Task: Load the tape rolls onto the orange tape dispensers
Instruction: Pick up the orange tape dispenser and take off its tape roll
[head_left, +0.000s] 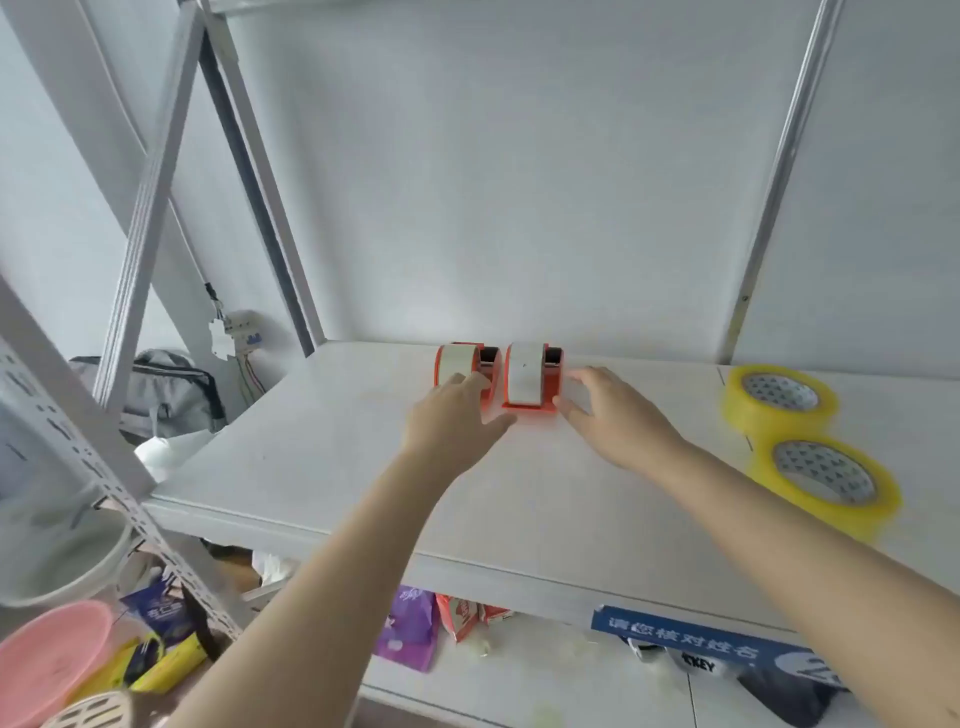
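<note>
Two orange tape dispensers stand side by side at the back of the white shelf, each with a pale drum. My left hand rests its fingers on the front of the left dispenser and partly hides it. My right hand is spread open beside the right dispenser, fingertips touching its right lower edge. Two yellow tape rolls lie flat at the shelf's right: the far roll and the near roll, touching each other.
Grey metal rack posts cross at the left. Below the shelf lie a purple bag, snack packets, a blue sign and dark items. A pink basin, a white bowl and a grey bag sit at the left.
</note>
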